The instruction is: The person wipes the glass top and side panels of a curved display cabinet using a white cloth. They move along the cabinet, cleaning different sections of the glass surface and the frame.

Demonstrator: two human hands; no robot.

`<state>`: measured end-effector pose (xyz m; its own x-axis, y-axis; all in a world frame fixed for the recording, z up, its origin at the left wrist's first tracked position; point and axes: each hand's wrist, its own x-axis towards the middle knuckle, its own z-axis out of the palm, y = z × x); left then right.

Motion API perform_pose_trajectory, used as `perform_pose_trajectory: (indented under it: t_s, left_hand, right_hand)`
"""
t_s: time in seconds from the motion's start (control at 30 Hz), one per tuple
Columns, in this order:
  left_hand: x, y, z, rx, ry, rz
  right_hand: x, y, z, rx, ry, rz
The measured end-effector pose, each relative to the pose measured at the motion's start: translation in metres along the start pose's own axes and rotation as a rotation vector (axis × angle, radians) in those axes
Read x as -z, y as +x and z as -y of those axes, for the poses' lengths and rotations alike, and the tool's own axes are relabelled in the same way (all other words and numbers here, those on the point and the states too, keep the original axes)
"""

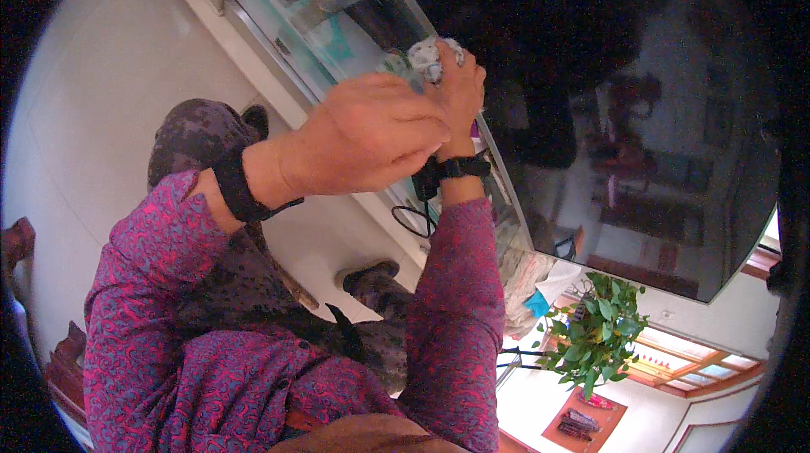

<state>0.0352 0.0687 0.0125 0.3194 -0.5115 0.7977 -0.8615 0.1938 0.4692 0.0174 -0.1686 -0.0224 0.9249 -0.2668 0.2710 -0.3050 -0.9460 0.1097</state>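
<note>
My right hand [461, 86] is wrapped over a crumpled grey-and-white cloth [426, 58], at the lower edge of a large dark television screen [624, 141]. Nearer to me, my left hand [363, 132] is closed, its fingers curled beside my right wrist and partly covering my right hand from view. Whether anything sits inside those left fingers is hidden. Both wrists carry black bands, and purple patterned sleeves cover my forearms.
A glass-topped stand [371, 6] with several items inside runs below the screen. A black cable [411, 221] loops near my right wrist. Folded cloths [519, 276] and a leafy green plant [599, 326] are at the lower right. Pale floor tiles [110, 73] lie left.
</note>
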Motion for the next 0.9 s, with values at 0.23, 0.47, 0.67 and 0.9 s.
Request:
perform_pose_trajectory:
  t_s: [0.23,0.47,0.67,0.9]
  left_hand:
    - [-0.003,0.001,0.000,0.004,-0.015,-0.010]
    - [-0.005,0.002,-0.002,-0.002,-0.016,-0.016]
    - [-0.003,0.002,-0.001,-0.025,-0.010,-0.092]
    - [0.003,0.000,0.001,0.004,0.006,-0.006]
  right_hand:
    - [0.167,0.076,-0.049,0.301,-0.059,-1.035]
    - [0.154,0.104,-0.036,0.183,-0.251,-1.036]
    - [-0.005,0.059,0.029,0.169,-0.217,-0.290]
    - [0.063,0.036,-0.026,0.286,0.146,-0.646]
